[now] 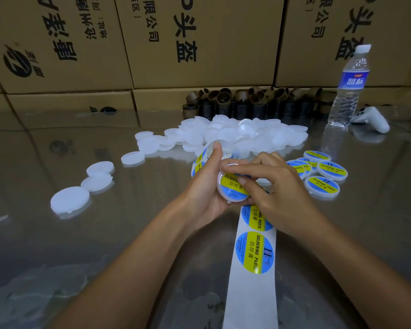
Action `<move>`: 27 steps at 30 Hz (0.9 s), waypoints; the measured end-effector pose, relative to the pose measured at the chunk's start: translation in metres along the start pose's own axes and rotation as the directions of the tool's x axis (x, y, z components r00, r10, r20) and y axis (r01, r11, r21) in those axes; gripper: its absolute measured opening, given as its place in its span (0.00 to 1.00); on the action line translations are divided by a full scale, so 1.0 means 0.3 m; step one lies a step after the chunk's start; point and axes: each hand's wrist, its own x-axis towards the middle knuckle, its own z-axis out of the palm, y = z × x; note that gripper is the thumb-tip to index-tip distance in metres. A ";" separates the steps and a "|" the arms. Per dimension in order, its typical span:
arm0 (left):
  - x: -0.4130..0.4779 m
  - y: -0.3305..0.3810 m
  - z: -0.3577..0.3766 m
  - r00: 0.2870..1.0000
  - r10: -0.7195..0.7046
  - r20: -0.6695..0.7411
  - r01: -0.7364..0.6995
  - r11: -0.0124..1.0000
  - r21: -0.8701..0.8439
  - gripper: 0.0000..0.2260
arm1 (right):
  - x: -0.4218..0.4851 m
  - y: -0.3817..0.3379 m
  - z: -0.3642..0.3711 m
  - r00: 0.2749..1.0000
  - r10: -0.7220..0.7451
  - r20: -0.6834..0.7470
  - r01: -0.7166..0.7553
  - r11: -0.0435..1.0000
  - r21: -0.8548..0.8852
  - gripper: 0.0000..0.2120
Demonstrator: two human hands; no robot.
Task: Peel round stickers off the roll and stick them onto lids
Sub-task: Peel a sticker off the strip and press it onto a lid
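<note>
Above the sticker strip [252, 281], both hands [207, 186] [278, 184] press a sticker onto a lid [230, 188].

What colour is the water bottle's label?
The water bottle label is blue, seen in the head view.
</note>
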 end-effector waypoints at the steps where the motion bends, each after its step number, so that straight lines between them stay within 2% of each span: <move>1: 0.000 -0.001 0.000 1.000 -0.001 -0.004 0.001 1.000 -0.005 0.30 | -0.001 0.001 0.000 1.000 0.004 0.010 -0.004 1.000 0.001 0.17; 7: -0.001 -0.007 0.000 1.000 0.009 0.005 -0.009 1.000 0.001 0.30 | -0.002 0.014 0.006 1.000 0.000 0.000 0.000 0.999 -0.036 0.26; 10: 0.000 -0.007 0.002 0.999 0.054 0.000 -0.054 0.994 0.096 0.27 | -0.002 0.018 0.008 0.996 0.088 -0.033 -0.085 0.993 0.077 0.33; 13: -0.004 -0.009 0.008 0.994 0.113 -0.008 -0.111 0.982 0.153 0.19 | 0.000 0.024 0.007 0.978 0.166 -0.127 -0.145 0.976 0.162 0.35; 16: -0.003 -0.016 0.005 0.984 0.176 -0.035 -0.169 0.975 0.144 0.09 | 0.004 0.028 0.007 0.963 0.215 -0.165 -0.188 0.968 0.165 0.31; 22: -0.005 -0.007 0.004 0.965 0.261 -0.028 -0.255 0.957 0.138 0.13 | 0.007 0.012 0.013 0.953 0.275 -0.125 -0.230 0.929 0.289 0.16; 27: -0.008 -0.002 0.005 0.955 0.297 -0.008 -0.293 0.945 0.143 0.12 | 0.017 0.010 0.009 0.921 0.382 -0.071 -0.325 0.857 0.400 0.07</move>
